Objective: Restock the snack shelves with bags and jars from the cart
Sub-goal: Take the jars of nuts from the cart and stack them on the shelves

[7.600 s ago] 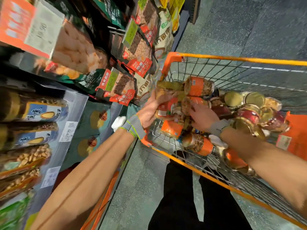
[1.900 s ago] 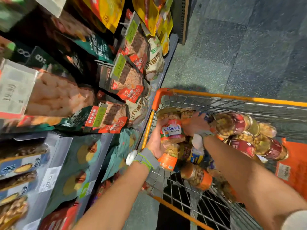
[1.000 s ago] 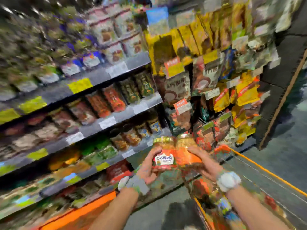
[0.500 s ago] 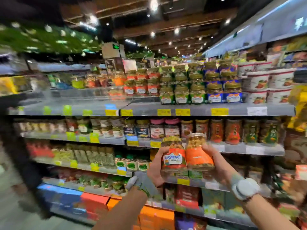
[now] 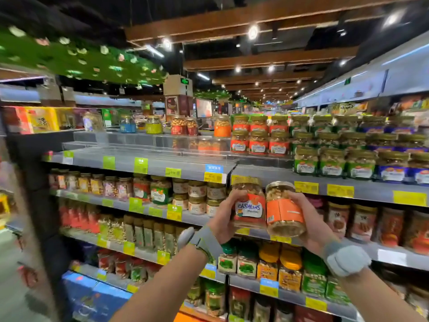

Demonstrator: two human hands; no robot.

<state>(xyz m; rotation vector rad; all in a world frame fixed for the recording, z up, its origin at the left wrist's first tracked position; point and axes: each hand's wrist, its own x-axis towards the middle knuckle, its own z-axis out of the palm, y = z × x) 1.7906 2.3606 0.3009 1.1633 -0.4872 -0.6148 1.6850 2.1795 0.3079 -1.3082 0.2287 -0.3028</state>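
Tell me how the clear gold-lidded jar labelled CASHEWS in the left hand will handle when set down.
The clear gold-lidded cashew jar looks rigid: the left hand wraps it without denting it. Packed with nuts, it is probably heavy for its size. Its round wall would likely roll if laid sideways.

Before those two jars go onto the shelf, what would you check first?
1. Grip of left hand on the cashews jar: ok.
2. Grip of right hand on the orange-label jar: ok.
3. Both lids on: ok.
4. Matching cashews row found on the top shelf: ok.
5. Bare space left of that row: ok.
6. Whether the price tags match the jars: cannot tell, blurred.
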